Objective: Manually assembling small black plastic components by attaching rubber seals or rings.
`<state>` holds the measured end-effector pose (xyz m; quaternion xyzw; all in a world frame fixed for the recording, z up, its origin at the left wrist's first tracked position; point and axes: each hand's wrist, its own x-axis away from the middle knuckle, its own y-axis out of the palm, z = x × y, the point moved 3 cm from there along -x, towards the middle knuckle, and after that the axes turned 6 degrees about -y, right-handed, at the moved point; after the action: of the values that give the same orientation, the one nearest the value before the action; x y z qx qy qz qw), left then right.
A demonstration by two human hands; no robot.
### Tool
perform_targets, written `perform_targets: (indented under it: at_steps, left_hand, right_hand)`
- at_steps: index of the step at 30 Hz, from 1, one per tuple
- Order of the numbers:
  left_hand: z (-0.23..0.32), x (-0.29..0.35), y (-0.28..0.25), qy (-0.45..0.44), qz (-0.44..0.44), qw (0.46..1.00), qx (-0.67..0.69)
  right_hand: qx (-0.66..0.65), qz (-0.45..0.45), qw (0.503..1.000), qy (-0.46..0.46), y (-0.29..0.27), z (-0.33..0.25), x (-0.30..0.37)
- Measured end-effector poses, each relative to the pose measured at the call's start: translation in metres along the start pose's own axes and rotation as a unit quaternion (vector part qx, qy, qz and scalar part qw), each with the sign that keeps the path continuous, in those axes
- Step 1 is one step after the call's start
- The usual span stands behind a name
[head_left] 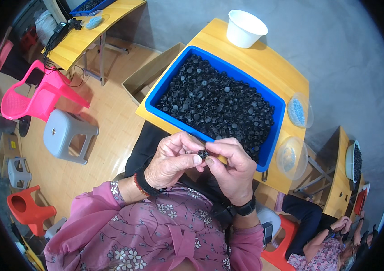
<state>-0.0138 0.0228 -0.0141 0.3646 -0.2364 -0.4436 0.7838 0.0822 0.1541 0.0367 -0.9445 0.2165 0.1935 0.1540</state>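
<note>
Between the fingertips of both hands is a small black plastic part (203,154), partly covered by the fingers. My left hand (174,156) pinches it from the left, thumb pointing right. From the other side my right hand (231,165) grips it with thumb and forefinger. Both hands are just off the near edge of a blue tray (180,123), which is heaped with small round black plastic parts (214,99). The tray rests on a yellow wooden table (286,77).
A white tub (246,29) stands at the table's far edge. Clear dishes hold light-blue bits (297,112) on the right; another clear dish (291,158) is nearer. Left are a grey stool (68,135) and pink chair (38,97). Another person (320,246) sits lower right.
</note>
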Motion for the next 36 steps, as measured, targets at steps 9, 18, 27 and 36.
perform_targets:
  at_steps: [9,18,27,36]
  left_hand:
    - [0.002,0.000,0.001,-0.006,0.000,1.000,-0.023]
    - [0.008,-0.002,0.000,-0.053,-0.024,0.998,-0.003]
    - [0.010,0.000,0.001,0.002,-0.026,0.994,-0.106]
    - [0.014,-0.003,0.006,0.014,-0.044,0.992,-0.116]
  right_hand:
    - [0.058,-0.039,0.997,-0.045,-0.003,0.001,-0.003]
    - [0.055,-0.084,0.991,-0.090,-0.007,-0.005,-0.012]
    - [0.050,-0.053,0.992,-0.101,-0.003,-0.002,-0.009]
    - [0.013,-0.040,0.995,-0.095,-0.007,0.006,-0.006]
